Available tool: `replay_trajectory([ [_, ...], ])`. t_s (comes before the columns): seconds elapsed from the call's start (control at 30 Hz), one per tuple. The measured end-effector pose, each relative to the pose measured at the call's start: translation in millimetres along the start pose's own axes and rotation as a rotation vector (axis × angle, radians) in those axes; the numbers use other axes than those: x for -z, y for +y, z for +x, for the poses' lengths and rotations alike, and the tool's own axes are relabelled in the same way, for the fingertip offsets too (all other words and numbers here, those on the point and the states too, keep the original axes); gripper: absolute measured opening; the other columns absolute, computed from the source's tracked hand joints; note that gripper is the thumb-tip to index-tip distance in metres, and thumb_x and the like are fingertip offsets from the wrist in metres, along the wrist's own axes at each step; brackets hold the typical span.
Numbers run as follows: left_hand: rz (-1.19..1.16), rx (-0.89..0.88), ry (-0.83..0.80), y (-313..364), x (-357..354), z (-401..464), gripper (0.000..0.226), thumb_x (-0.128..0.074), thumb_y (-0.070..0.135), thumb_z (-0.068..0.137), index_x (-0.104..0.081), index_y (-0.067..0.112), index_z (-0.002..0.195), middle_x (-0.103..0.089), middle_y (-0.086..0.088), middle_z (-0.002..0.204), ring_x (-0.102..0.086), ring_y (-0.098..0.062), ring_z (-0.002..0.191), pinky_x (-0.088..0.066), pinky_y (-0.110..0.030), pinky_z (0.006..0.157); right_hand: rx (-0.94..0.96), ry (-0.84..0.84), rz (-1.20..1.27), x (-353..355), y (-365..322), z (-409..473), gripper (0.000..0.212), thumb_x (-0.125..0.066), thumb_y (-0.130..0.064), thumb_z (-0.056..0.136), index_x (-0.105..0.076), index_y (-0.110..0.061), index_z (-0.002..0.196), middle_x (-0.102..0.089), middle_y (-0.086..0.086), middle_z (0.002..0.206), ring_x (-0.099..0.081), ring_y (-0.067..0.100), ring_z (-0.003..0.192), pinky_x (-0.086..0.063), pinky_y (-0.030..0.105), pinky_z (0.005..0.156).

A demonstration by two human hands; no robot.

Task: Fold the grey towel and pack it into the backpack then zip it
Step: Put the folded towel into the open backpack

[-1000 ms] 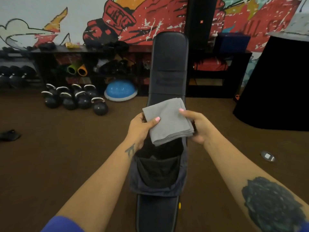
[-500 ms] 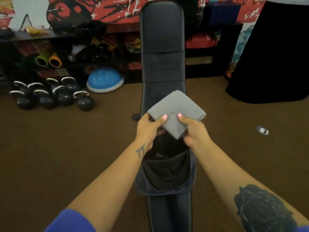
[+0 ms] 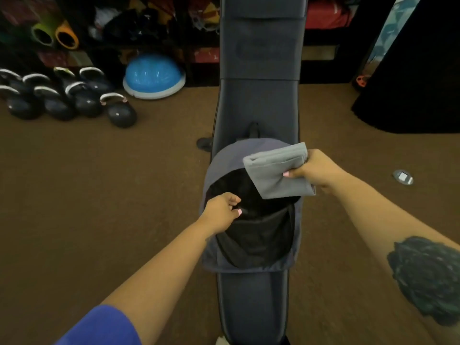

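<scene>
Head view: the right hand (image 3: 316, 170) grips the folded grey cloth towel (image 3: 280, 170), holding it in the air over the open mouth of the dark grey fabric backpack (image 3: 224, 158). The backpack lies on the long black padded bench (image 3: 258, 103). The left hand (image 3: 221, 211) pinches the backpack's opening edge.

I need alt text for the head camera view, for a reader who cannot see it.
A person's right hand holds a folded grey towel above an open backpack lying on a dark gym bench, while the left hand holds the opening's edge. Kettlebells stand on the brown floor.
</scene>
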State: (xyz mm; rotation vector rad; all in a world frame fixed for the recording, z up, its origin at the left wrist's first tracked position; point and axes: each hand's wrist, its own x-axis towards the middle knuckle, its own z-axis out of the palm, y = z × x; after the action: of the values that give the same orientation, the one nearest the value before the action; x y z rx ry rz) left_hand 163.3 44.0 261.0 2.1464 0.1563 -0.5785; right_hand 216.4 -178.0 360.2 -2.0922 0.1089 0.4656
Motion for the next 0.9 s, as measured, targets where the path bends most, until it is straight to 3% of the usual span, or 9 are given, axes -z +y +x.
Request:
replay_trajectory([
  [0.13,0.217,-0.124,0.049,-11.7,-20.2,29.2,0.034,-0.062,0.017,0.09,-0.058,0.015,0.123,-0.051,-0.007,0.134,-0.052,-0.022,0.12,-0.039,-0.023,0.094,0.057,-0.093,-0.32,-19.6,8.0,40.0,0.033,-0.073,-0.005,0.078,-0.064,0.005,0.109,-0.067,0.026,0.106,-0.061,0.039,0.104,-0.049,0.049,0.092],
  [0.23,0.36,-0.173,0.038,-18.7,-40.3,56.9,0.03,-0.061,0.016,0.089,-0.062,0.017,0.119,-0.035,-0.005,0.149,-0.042,-0.022,0.131,-0.035,-0.027,0.107,0.129,-0.111,-0.395,-27.2,12.6,72.3,0.037,-0.073,-0.005,0.079,-0.065,-0.004,0.115,-0.069,0.018,0.11,-0.062,0.031,0.105,-0.048,0.041,0.092],
  [0.33,0.446,-0.121,-0.057,-19.1,-59.5,84.9,0.027,-0.057,0.014,0.091,-0.064,0.021,0.116,-0.012,-0.003,0.16,-0.032,-0.025,0.139,-0.038,-0.035,0.109,0.191,-0.088,-0.442,-25.3,13.1,105.3,0.031,-0.072,-0.006,0.081,-0.066,-0.006,0.111,-0.067,0.012,0.1,-0.06,0.029,0.099,-0.042,0.035,0.078],
  [0.47,0.657,-0.037,-0.183,-19.2,-77.0,116.0,0.036,-0.05,0.011,0.095,-0.056,0.018,0.129,0.007,-0.001,0.161,-0.033,-0.029,0.137,-0.042,-0.041,0.105,0.243,-0.084,-0.485,-24.9,11.0,136.2,0.025,-0.074,-0.007,0.08,-0.069,-0.008,0.105,-0.06,0.004,0.09,-0.055,0.019,0.087,-0.038,0.028,0.075],
  [0.6,0.814,0.009,-0.293,-22.5,-88.6,139.4,0.053,-0.052,0.006,0.093,-0.038,0.011,0.143,-0.027,-0.01,0.155,-0.035,-0.031,0.136,-0.037,-0.039,0.111,0.266,-0.087,-0.482,-26.3,9.7,154.7,0.017,-0.073,-0.008,0.08,-0.069,-0.015,0.095,-0.063,0.004,0.089,-0.056,0.018,0.085,-0.037,0.027,0.072],
  [0.7,0.944,-0.08,-0.268,-24.5,-93.4,129.8,0.038,-0.047,0.004,0.093,-0.053,0.006,0.131,-0.05,-0.014,0.137,-0.05,-0.03,0.124,-0.045,-0.038,0.102,0.273,-0.094,-0.494,-25.5,8.1,161.1,0.016,-0.069,-0.008,0.082,-0.062,-0.022,0.085,-0.064,0.006,0.087,-0.057,0.019,0.083,-0.039,0.029,0.071],
  [0.77,0.956,-0.158,-0.231,-26.6,-93.4,114.0,0.035,-0.044,-0.001,0.092,-0.058,0.004,0.124,-0.056,-0.015,0.128,-0.055,-0.031,0.116,-0.048,-0.039,0.096,0.271,-0.099,-0.497,-24.7,8.0,163.9,0.014,-0.068,-0.007,0.083,-0.065,-0.02,0.088,-0.067,0.009,0.091,-0.059,0.022,0.085,-0.042,0.032,0.072],
  [0.9,0.819,-0.213,-0.225,-26.9,-88.0,86.2,0.045,-0.05,-0.003,0.088,-0.05,0.008,0.132,-0.056,-0.013,0.122,-0.053,-0.028,0.113,-0.048,-0.035,0.091,0.273,-0.08,-0.524,-25.2,8.3,164.9,0.013,-0.064,-0.006,0.085,-0.069,-0.012,0.095,-0.069,0.014,0.097,-0.062,0.027,0.09,-0.048,0.038,0.078],
])
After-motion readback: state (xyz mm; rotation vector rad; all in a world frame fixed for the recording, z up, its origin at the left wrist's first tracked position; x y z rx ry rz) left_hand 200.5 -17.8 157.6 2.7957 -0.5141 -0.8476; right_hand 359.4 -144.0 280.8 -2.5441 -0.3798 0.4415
